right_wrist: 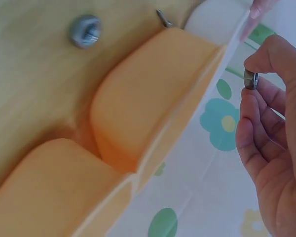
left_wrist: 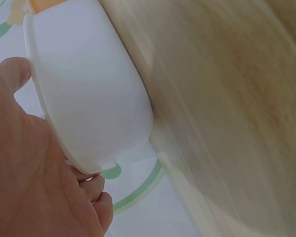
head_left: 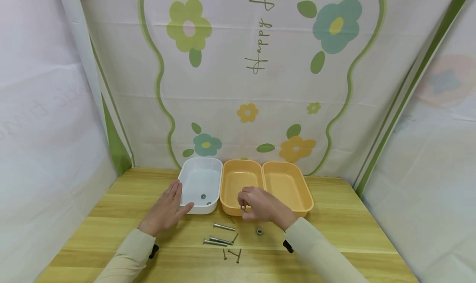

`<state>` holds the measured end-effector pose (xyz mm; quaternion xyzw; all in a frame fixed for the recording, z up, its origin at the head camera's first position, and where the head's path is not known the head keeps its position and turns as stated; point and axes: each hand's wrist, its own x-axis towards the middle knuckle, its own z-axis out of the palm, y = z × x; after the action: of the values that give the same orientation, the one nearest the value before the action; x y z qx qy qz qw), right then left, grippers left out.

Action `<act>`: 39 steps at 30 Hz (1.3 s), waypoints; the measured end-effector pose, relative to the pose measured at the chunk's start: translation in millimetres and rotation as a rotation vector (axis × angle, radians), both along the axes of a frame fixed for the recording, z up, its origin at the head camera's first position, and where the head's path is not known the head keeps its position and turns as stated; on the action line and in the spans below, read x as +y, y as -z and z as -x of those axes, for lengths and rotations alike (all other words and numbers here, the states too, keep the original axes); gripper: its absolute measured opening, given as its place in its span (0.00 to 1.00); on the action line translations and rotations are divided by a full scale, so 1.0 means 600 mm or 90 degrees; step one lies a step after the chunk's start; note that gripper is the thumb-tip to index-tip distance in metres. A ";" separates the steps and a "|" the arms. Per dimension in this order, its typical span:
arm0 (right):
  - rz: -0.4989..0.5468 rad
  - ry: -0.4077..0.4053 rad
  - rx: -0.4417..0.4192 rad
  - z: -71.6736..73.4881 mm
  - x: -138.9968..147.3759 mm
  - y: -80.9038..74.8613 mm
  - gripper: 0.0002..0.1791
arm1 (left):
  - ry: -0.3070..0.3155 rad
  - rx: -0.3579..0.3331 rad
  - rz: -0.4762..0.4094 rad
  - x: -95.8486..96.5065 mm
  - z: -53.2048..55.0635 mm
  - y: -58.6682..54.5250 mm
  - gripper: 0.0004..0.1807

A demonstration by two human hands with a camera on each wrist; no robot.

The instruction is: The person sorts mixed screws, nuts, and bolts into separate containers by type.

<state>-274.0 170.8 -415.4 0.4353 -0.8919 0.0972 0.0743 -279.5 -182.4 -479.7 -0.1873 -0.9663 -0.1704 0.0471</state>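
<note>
My right hand [head_left: 248, 201] pinches a small metal nut [head_left: 243, 207] between thumb and fingertips, over the near rim of the left orange tray [head_left: 238, 167]. The right wrist view shows that nut [right_wrist: 250, 79] held in the fingertips. My left hand [head_left: 169, 206] lies with straight fingers against the near left corner of the white tray [head_left: 186, 173], whose outer wall [left_wrist: 89, 94] fills the left wrist view. Two nuts [head_left: 203, 196] lie inside the white tray. Several bolts [head_left: 223, 227] and screws [head_left: 234, 253] lie on the table [head_left: 353, 233] in front, with a loose nut [head_left: 259, 231].
A second orange tray [head_left: 303, 188] stands to the right of the first. Flowered cloth walls [head_left: 260, 89] close in the back and both sides of the wooden table.
</note>
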 end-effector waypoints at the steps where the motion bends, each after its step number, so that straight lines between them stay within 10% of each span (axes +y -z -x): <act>1: 0.004 -0.001 0.003 0.004 -0.004 -0.003 0.07 | -0.001 0.000 0.000 0.000 0.000 0.000 0.50; 25: -0.004 0.034 0.040 0.064 -0.098 -0.028 0.05 | -0.004 0.004 0.002 0.001 -0.002 -0.002 0.50; 39: 0.029 0.055 0.070 0.081 -0.148 0.008 0.05 | 0.005 0.018 -0.018 -0.002 0.003 0.006 0.51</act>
<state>-322.3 81.9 -420.0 0.3994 -0.9019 0.0901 0.1374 -281.2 -183.6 -483.4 -0.1926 -0.9623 -0.1815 0.0630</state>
